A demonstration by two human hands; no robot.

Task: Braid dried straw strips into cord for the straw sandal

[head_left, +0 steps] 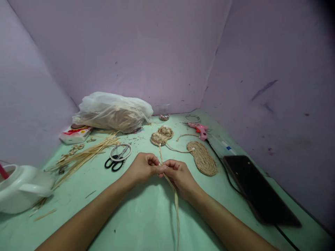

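Note:
Both of my hands meet at the middle of the table, fingers pinched on a braid of pale dried fibre [161, 150]. My left hand [145, 168] grips it from the left, my right hand [180, 176] from the right, with fingertips touching. Loose fibre strands [176, 202] hang from the grip toward me. Beyond my fingers, the braid runs up to a small woven slipper [162, 135] with a strap-like upper. To the right lies a flat, sole-shaped woven piece [201, 158], with a thin braided cord [178, 150] stretching between the two.
Left of my hands are black-handled scissors [114, 162] under a tape roll [120, 152], then dried fibre strips [83, 155] and a white pot [24, 188]. A plastic bag [113, 111] sits behind. On the right are a pink glue gun [200, 129], its cord, and a dark tablet [259, 188].

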